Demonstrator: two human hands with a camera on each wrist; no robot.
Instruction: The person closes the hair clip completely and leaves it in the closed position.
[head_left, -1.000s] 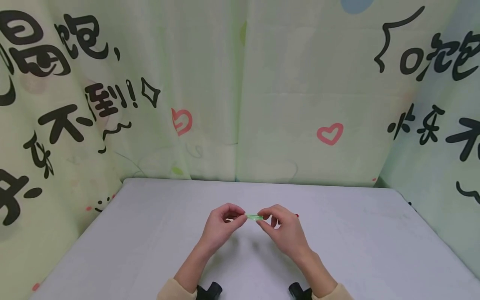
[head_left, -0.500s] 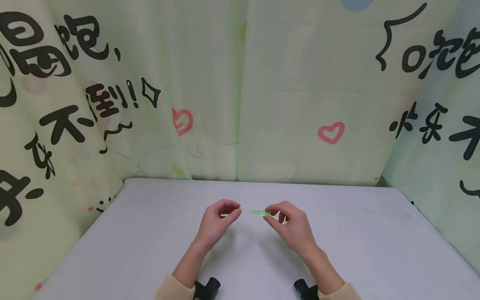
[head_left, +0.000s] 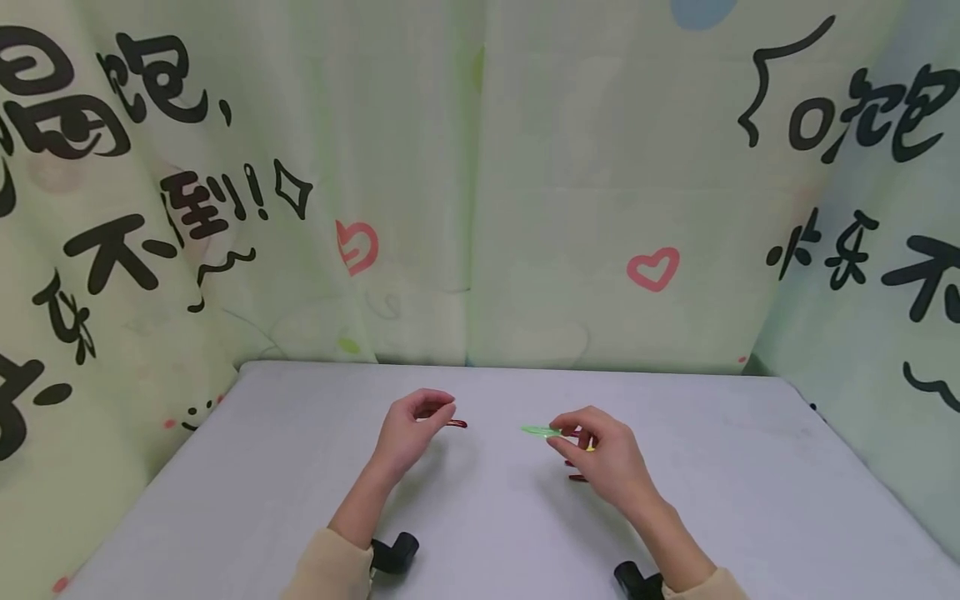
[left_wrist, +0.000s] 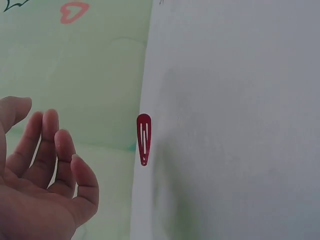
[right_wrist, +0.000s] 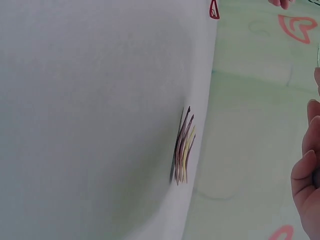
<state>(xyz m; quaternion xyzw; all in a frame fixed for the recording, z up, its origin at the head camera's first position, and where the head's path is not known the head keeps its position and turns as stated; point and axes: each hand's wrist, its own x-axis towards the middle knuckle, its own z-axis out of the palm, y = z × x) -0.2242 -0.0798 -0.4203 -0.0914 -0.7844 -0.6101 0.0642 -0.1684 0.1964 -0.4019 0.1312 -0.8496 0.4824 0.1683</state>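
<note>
A snap hair clip in translucent green (head_left: 538, 431) is pinched between thumb and index finger of my right hand (head_left: 606, 454), held above the white table. My left hand (head_left: 412, 432) hovers with loosely bent fingers and holds nothing. Just beside its fingertips lies a red snap hair clip (head_left: 457, 423); the left wrist view shows this red clip (left_wrist: 144, 120) lying lengthwise, apart from the left hand (left_wrist: 40, 195). Below the right hand several more hair clips (right_wrist: 182, 152), dark red and yellow, lie side by side. In the right wrist view the right hand (right_wrist: 311, 175) is cut off at the edge.
The white table (head_left: 315, 475) carries the clips. Behind and beside it hangs a pale green curtain (head_left: 555, 167) with black lettering and pink hearts. Black wrist cameras (head_left: 397, 553) sit at both sleeves.
The hands have moved apart. The left hand let go of the green clip and went left; the right hand carried it right. A red clip by the left hand and clips under the right came into view.
</note>
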